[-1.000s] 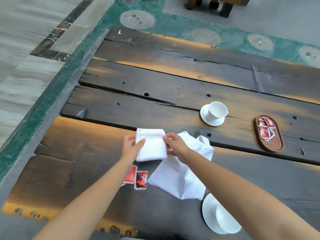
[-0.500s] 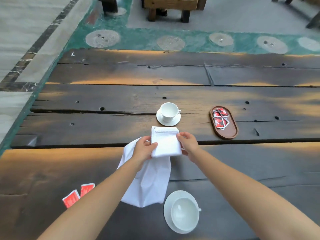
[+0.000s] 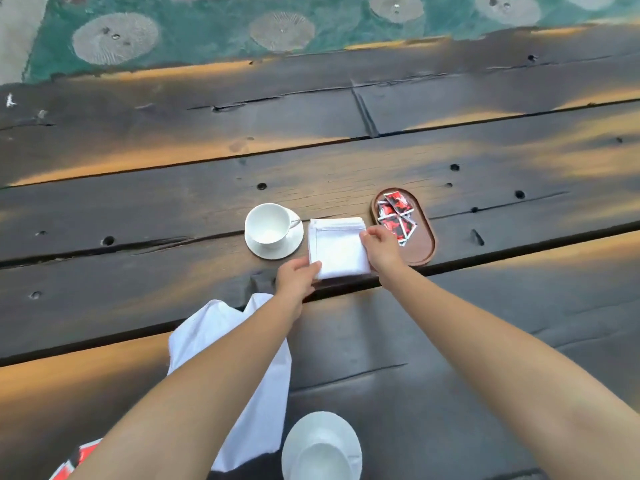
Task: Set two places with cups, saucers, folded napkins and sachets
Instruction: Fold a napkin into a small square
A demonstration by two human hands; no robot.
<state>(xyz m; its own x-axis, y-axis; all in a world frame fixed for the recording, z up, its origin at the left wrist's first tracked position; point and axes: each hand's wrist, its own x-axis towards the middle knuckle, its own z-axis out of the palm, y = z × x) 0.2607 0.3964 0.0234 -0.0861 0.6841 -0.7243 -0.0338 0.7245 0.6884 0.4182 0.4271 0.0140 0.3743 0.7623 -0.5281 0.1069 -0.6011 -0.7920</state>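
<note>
Both hands grip a folded white napkin (image 3: 337, 249) on the dark wooden plank table (image 3: 138, 209), between a cup and saucer and a tray. The left hand (image 3: 297, 276) pinches the napkin's near left corner; the right hand (image 3: 380, 249) holds its right edge, fingers curled over the cloth. Whether the napkin lies flat on the wood or hangs just above it cannot be told. Just left of it stands a white cup (image 3: 268, 225) on a white saucer (image 3: 291, 245). Just right of it sits an oval wooden tray (image 3: 420, 244) holding red sachets (image 3: 394, 214). An unfolded white napkin (image 3: 263, 403) lies under the left forearm. Nearer the person is a second cup on its saucer (image 3: 322, 448), and a red sachet (image 3: 81, 459) shows at the lower left edge.
</note>
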